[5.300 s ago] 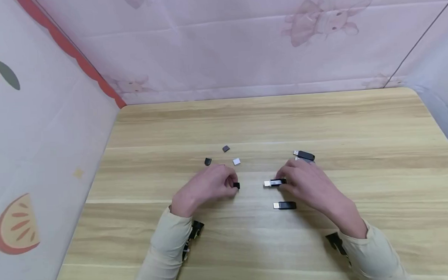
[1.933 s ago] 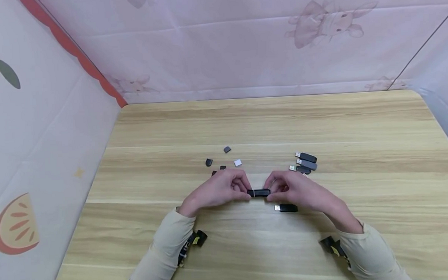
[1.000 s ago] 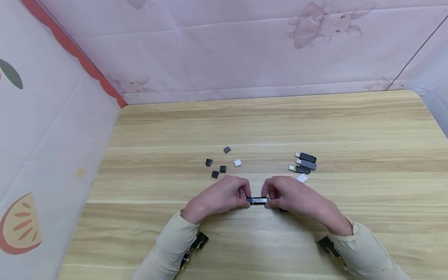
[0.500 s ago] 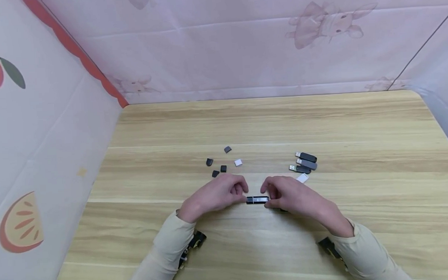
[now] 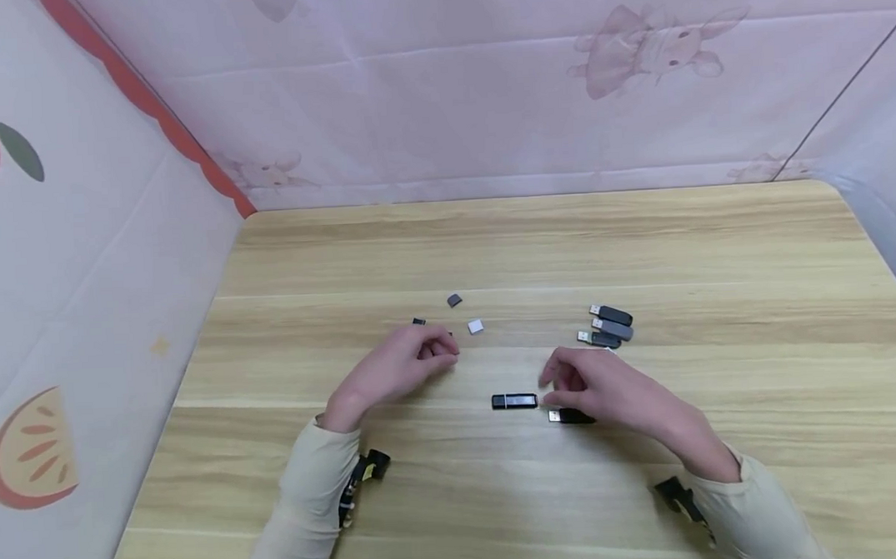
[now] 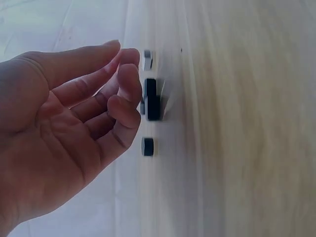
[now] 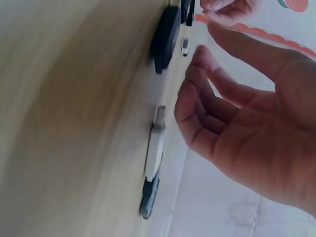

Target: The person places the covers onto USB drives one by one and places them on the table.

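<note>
Centrally, black USB stick, silver panel unreadable

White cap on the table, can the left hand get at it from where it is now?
Probably yes: the left hand looks empty and is close beside the white cap, and in the head view only bare tabletop shows between them.
</note>
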The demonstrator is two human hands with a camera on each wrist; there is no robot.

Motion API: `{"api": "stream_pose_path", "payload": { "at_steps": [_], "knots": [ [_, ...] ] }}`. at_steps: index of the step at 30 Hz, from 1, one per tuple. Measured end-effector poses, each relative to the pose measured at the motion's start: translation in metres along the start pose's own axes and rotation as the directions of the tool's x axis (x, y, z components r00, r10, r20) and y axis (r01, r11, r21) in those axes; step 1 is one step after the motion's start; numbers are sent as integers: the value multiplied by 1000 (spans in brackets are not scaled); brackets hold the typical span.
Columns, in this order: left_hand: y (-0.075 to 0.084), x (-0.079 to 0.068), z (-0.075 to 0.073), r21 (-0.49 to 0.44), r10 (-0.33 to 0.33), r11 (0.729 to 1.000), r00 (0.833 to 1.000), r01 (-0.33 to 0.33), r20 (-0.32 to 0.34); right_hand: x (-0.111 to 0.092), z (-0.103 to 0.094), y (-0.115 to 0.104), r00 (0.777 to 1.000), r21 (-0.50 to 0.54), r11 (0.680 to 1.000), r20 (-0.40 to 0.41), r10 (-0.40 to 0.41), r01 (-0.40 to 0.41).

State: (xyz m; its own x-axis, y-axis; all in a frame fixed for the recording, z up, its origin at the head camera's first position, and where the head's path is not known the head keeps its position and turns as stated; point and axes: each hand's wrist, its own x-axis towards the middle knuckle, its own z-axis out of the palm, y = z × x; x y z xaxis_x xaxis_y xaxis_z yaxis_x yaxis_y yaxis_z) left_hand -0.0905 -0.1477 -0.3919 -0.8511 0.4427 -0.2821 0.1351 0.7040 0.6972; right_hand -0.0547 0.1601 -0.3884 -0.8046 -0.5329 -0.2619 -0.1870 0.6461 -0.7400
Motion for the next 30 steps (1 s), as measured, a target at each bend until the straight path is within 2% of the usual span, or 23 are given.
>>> {"api": "stream_pose_path", "payload": {
  "at_steps": [12, 16, 26, 30],
  "knots": [
    [-9, -1, -11, 2, -66, 998, 995, 66, -79, -16, -5, 11, 997, -117, 993, 79, 22, -13],
    [-10, 1, -10, 26, -62, 998, 993, 65, -103, -18, -4, 16, 995, -148, 989, 95, 34, -20],
    [-10, 6, -6, 116, -60, 990, 986, 78, -155, -21, -2, 22, 997, -125, 992, 78, -1, 11],
    [-9, 8, -3, 154, -58, 984, 982, 86, -177, -21, -4, 21, 997, -103, 995, 70, 17, -9]
  ]
}}
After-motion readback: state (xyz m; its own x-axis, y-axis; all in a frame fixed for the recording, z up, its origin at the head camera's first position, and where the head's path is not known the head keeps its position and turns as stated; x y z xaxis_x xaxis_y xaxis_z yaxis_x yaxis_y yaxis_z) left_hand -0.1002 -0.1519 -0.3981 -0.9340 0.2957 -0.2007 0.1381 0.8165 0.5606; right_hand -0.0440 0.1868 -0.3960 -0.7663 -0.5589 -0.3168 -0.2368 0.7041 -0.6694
